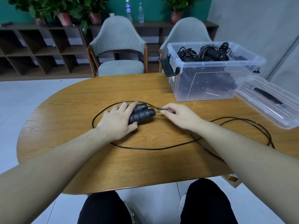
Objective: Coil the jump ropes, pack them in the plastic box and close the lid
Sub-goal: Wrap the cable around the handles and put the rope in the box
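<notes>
Two black jump-rope handles [143, 113] lie side by side on the wooden table [80, 159]. My left hand [117, 121] grips them, fingers over the top and thumb underneath. My right hand [178, 114] pinches the thin black cord [145, 148] just right of the handle ends. The cord loops round my left hand and trails off in loose loops to the right. A clear plastic box [212, 73] stands open at the back right, with several coiled black ropes inside. Its clear lid [271, 102] lies flat on the table to the right of it.
Two grey chairs [119, 46] stand behind the table. A dark shelf unit with potted plants and two water bottles [129, 10] runs along the back wall. My knees show below the table's near edge.
</notes>
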